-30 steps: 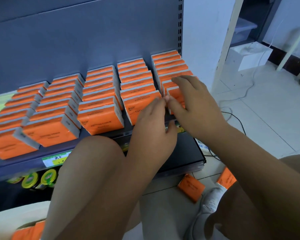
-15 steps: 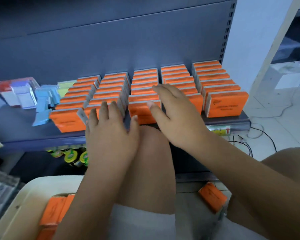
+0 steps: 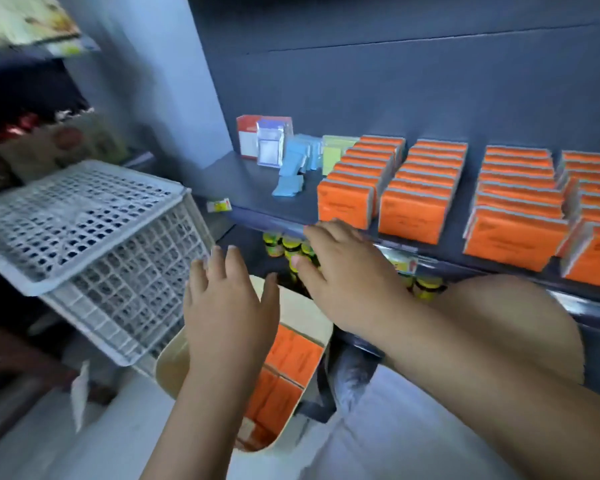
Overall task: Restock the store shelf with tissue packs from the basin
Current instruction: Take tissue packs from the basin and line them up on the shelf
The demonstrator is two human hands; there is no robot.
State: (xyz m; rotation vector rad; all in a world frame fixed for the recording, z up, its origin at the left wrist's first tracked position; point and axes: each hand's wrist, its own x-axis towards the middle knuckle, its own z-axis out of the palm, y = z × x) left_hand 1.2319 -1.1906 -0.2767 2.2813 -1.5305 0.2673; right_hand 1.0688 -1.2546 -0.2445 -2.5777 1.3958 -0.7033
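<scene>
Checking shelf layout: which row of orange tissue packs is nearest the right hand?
The leftmost row, beside the yellow-green packs; the right hand is just below its front pack, while the other rows lie farther right.

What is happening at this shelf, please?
A person is restocking the shelf with orange tissue packs. Rows of them fill the shelf's right part, and spare packs lie in the cream basin below. Both hands are open and hold nothing: the left hand hovers over the basin, the right hand near the shelf's front edge.
</scene>
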